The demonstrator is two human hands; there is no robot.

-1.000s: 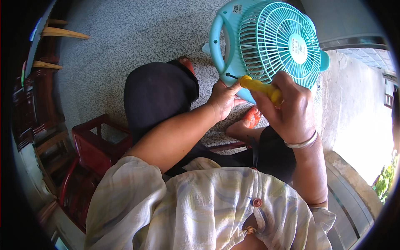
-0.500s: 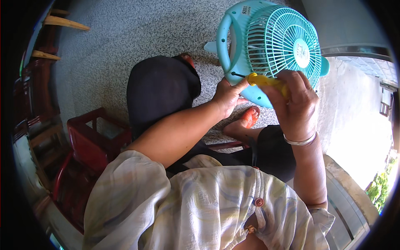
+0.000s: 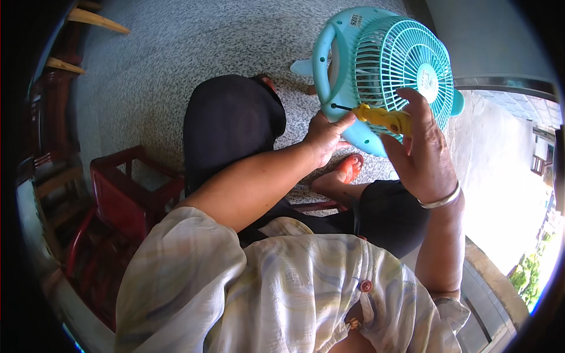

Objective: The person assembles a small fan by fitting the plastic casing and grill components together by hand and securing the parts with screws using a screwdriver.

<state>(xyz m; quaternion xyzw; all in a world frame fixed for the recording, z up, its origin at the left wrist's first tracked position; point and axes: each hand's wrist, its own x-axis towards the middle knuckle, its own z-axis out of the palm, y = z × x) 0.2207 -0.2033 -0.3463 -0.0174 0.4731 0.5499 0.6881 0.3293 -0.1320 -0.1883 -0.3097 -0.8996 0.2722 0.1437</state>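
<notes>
A turquoise electric fan (image 3: 344,53) with a round slatted grille is tilted in front of me, its ring handle on the left. My left hand (image 3: 322,138) grips the lower left of its frame, thumb up by the screwdriver's shaft. The yellow-handled screwdriver (image 3: 382,117) lies across the lower frame, with its dark tip at a small hole. Around the handle's end, my right hand (image 3: 426,156) has its thumb and fingers spread apart. Whether its palm touches the handle, I cannot tell. A silver bangle (image 3: 441,197) circles that wrist.
My knees in dark trousers (image 3: 232,129) flank the work, with a foot in a red sandal (image 3: 351,167) below the fan. A dark red plastic chair (image 3: 126,188) stands at left on the speckled floor (image 3: 194,41). Wooden furniture legs (image 3: 97,19) jut in at upper left.
My right hand has loosened from the screwdriver's handle, its fingers opening and shifting slightly right and down. The fan sits a little lower and farther right in view. My left hand keeps its grip.
</notes>
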